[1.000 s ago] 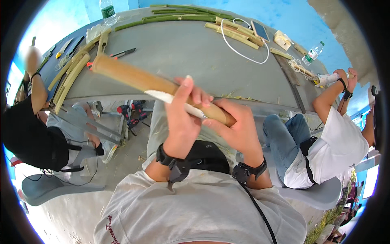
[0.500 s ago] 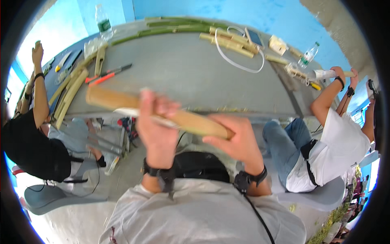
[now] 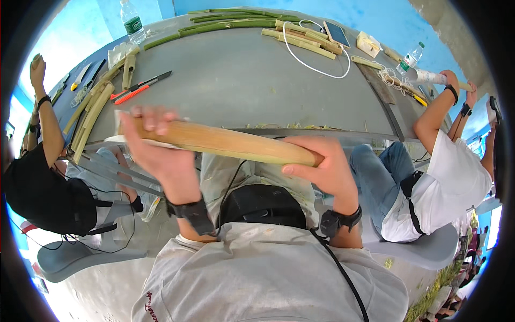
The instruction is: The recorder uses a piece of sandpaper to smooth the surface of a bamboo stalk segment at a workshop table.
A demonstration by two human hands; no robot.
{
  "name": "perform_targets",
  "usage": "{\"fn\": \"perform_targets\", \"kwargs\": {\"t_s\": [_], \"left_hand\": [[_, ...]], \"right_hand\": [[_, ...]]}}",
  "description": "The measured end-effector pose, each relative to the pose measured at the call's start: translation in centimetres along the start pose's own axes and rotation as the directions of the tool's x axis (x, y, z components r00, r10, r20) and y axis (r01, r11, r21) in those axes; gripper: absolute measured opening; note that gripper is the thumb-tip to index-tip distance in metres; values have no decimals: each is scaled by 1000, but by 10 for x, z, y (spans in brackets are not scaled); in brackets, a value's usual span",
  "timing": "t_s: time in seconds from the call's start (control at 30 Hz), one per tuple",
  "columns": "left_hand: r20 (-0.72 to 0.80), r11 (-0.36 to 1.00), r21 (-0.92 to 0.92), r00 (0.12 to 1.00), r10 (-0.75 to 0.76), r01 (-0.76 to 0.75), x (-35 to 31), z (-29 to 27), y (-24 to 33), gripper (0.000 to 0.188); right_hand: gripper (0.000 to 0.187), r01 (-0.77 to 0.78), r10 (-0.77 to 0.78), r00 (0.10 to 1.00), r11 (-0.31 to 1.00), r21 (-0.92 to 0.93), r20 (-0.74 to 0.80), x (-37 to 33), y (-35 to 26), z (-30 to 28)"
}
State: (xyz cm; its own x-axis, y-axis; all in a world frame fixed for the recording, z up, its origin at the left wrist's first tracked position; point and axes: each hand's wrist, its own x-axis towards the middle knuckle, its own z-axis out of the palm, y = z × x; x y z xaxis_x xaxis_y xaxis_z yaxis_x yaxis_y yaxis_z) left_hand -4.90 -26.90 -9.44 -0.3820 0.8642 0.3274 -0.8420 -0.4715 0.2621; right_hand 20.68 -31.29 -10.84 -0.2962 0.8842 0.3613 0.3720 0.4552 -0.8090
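A thick, smooth bamboo tube (image 3: 236, 144) lies crosswise in front of my body, just off the near table edge, its left end slightly higher. My right hand (image 3: 324, 167) grips its right end, thumb underneath and fingers over the top. Near the other end, my left hand (image 3: 161, 158) wraps round the bamboo with a thin white sheet (image 3: 116, 139) between palm and bamboo. The sheet's edges stick out beside the thumb. The left fingers are somewhat blurred, and the sheet's kind cannot be made out.
On the grey table (image 3: 225, 80) are a red-and-black cutter knife (image 3: 134, 92), bamboo pieces (image 3: 94, 115), green stalks (image 3: 225, 25), a phone (image 3: 337, 34) with a white cable, and bottles (image 3: 133, 24). People sit close by: black shirt (image 3: 48, 193) at left, white shirt (image 3: 450, 177) at right.
My left hand has slid left along the bamboo with the white sheet, from near its middle to its left end. My right hand keeps its grip, slightly farther right.
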Motion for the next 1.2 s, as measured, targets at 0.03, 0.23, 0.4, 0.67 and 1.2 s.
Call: {"fn": "perform_targets", "kwargs": {"t_s": [0.03, 0.23, 0.4, 0.67, 1.2], "left_hand": [[0, 1000, 2, 1000, -5, 5, -2, -4, -3, 23], [-159, 936, 150, 942, -294, 318, -41, 13, -62, 21], [-72, 997, -21, 995, -71, 69, 1, -6, -16, 24], [-76, 951, 109, 956, -282, 289, -37, 12, -56, 27], [-85, 979, 149, 989, -125, 136, -15, -4, -34, 22]], "right_hand": [[40, -93, 90, 994, 995, 40, 55, -1, 1, -3], [38, -89, 89, 996, 994, 61, 0, 12, -6, 21], [38, -141, 133, 987, 986, 85, 94, 3, -5, -10], [38, -88, 84, 992, 995, 37, 97, 15, -13, 9], [39, -51, 50, 998, 998, 29, 38, 9, -5, 0]]}}
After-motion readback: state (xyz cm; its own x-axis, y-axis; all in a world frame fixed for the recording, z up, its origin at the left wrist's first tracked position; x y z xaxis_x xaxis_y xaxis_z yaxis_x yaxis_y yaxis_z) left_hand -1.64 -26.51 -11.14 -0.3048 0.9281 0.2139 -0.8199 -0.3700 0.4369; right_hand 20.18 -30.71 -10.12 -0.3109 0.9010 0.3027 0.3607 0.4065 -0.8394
